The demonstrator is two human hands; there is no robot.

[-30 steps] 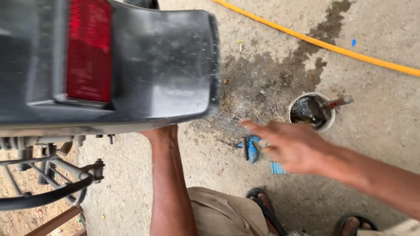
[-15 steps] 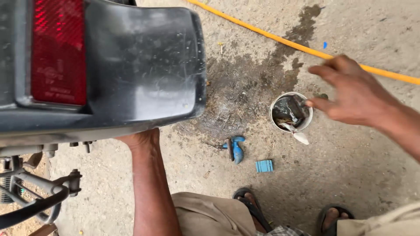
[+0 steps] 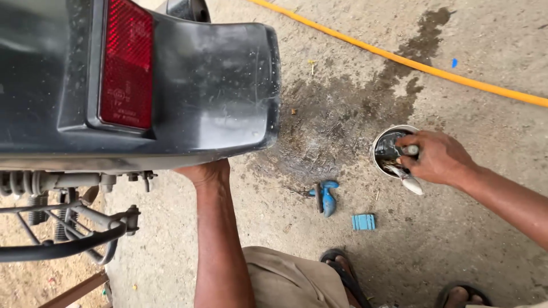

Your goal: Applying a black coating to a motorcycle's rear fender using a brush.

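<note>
Right hand (image 3: 436, 157) is positioned over the small round container (image 3: 383, 145), which stands on the concrete floor (image 3: 468, 239) at the right of the view. Its fingers are curled closed around a slim metal tool (image 3: 411, 150), whose upper end shows between thumb and forefinger. A pale, flat tip (image 3: 412, 185) projects below the hand, past the container rim; whether it belongs to the same tool cannot be determined. The container holds dark contents and further small parts that are too indistinct to identify.

Left hand (image 3: 205, 171) reaches up under the black rear mudguard (image 3: 217, 91) of a two-wheeled vehicle. Only the wrist and heel of the hand are visible; the fingers are hidden behind the mudguard edge, so the degree of closure and any grip cannot be determined.

A red reflector (image 3: 127, 63) is mounted on the mudguard. Below it, at the lower left, are a coil spring (image 3: 25, 183) and a black tubular frame (image 3: 68, 239).

On the floor between the two arms lie a blue-handled tool (image 3: 327, 195) and, just beside it, a small blue ribbed block (image 3: 363, 222). A dark stain (image 3: 342, 114) spreads across the concrete above them. A yellow hose (image 3: 411, 61) runs diagonally across the upper right, well apart from the container. The person's sandalled feet (image 3: 342, 268) show at the bottom edge.
</note>
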